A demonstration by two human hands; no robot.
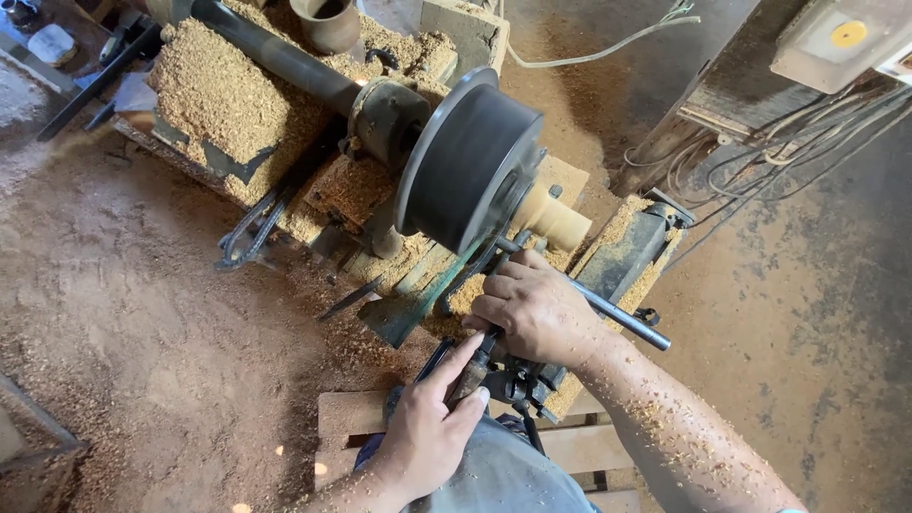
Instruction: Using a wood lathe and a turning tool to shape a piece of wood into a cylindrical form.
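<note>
Across the upper left and centre of the frame, a sawdust-covered lathe bed, running diagonally, with a dark shaft leading down to a large black disc near the middle. Against the lower right face of that disc, a pale turned wooden piece, rounded and smooth-looking. Just below the piece, at frame centre, the right hand, fingers curled and closed over a dark turning tool, knuckles almost touching the pale wood. Under that hand, slanting toward the right, a steel bar with its end free in the air. Lower centre, the left hand, wrapped shut around the tool's lower handle end, thumb laid along it; tool thus lying between the two hands, tip hidden beneath the right hand close to the wood. Forearm at lower right speckled with shavings. Upper centre, a brown turned cup standing on the sawdust. Upper right, loose pale cables hanging beside a post. Everywhere around, reddish sawdust-strewn floor.
</note>
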